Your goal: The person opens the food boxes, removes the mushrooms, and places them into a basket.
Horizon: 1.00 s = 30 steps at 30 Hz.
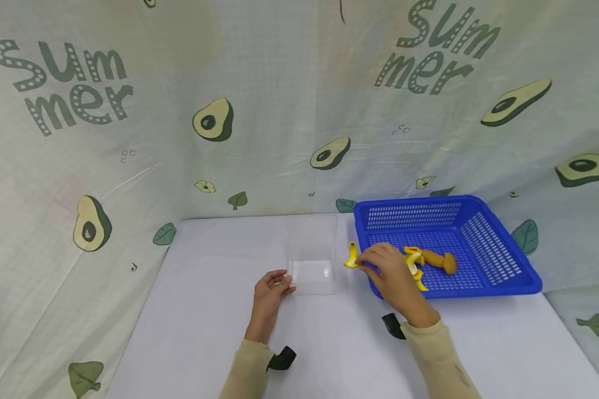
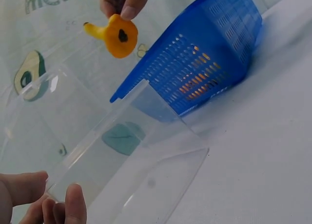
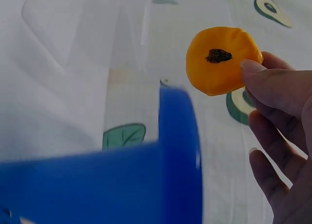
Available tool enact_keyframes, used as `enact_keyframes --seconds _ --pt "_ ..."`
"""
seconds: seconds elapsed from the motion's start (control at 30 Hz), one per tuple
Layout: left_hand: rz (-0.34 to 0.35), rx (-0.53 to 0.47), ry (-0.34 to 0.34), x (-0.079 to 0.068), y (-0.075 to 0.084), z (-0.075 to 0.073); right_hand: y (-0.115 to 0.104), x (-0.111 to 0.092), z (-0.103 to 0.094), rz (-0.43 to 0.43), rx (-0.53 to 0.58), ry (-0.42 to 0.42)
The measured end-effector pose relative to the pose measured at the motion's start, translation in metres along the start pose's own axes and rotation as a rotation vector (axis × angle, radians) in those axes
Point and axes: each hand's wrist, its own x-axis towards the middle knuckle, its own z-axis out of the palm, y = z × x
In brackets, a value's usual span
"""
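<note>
My right hand (image 1: pixel 391 277) pinches a small yellow toy banana (image 1: pixel 351 256) between thumb and fingertips, just off the left rim of the blue basket (image 1: pixel 479 292). Seen close up in the right wrist view, the toy banana (image 3: pixel 214 63) turns a rounded yellow-orange end with a dark patch to the camera. On the white table, a clear plastic box (image 1: pixel 311 288) stands left of the basket, a transparent flap or lid (image 1: pixel 311 230) behind it. My left hand (image 1: pixel 270 288) grips the box's left edge, thumb and fingers on its wall.
Inside the basket lie several yellow toy banana pieces (image 1: pixel 415 260), partly behind my right hand, and a tan toy with a rounded end (image 1: pixel 449 263). A curtain printed with avocados (image 1: pixel 213 119) hangs behind and beside the white table (image 1: pixel 204 321).
</note>
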Motion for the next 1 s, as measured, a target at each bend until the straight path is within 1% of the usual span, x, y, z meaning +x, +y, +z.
enact_keyframes --seconds 0.13,0.27,0.5,0.6,0.77,1.0 --pt "-0.011 0.028 0.008 -0.001 -0.001 0.001 0.008 -0.008 -0.008 0.006 -0.014 0.026" --pt "-0.02 0.043 0.017 -0.001 0.0 0.002 0.016 -0.017 -0.018 0.03 -0.027 0.042" --pt "-0.004 0.036 0.023 0.001 -0.001 0.005 0.026 -0.028 -0.033 0.045 -0.041 0.081" --pt "-0.009 0.039 0.027 0.002 -0.003 0.006 0.03 -0.031 -0.038 0.055 -0.055 0.095" --pt "-0.011 0.032 0.022 0.003 -0.004 0.006 0.037 -0.035 -0.046 0.068 -0.096 0.106" --pt "0.002 0.02 0.016 0.002 -0.003 0.006 0.046 -0.04 -0.055 0.11 -0.152 0.089"
